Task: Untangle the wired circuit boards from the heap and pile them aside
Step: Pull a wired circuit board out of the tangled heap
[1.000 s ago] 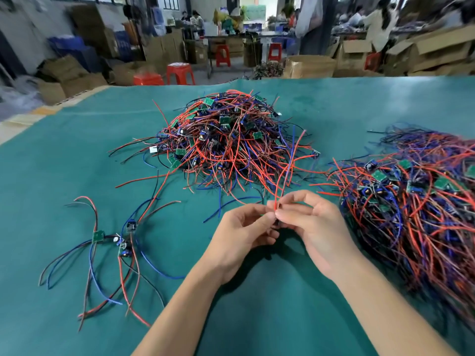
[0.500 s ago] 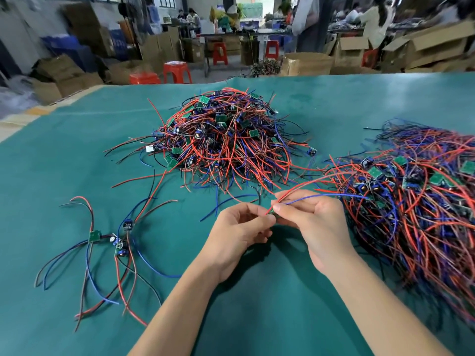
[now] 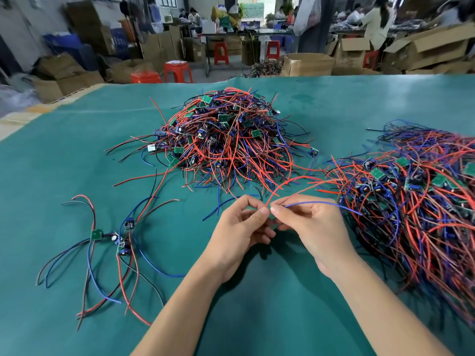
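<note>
Both hands meet at the centre of the worktop, near the person. The left hand pinches wire ends between thumb and forefinger; the right hand pinches the same junction, its fingers closed on a blue wire and a red wire. Whether a circuit board sits inside the grip cannot be told.

Key relation: both wires run from the fingertips away to the right, long axis roughly horizontal, into the right-hand heap. The right hand is the nearer to that heap. Freeing the wires probably calls for a pull leftward, away from the heap.

The central heap lies beyond the hands, well apart from them. A small group of separated boards with trailing wires lies to the left, apart from both heaps.

The worktop is covered in green sheet. Behind it stand cardboard boxes, red stools and seated workers.
</note>
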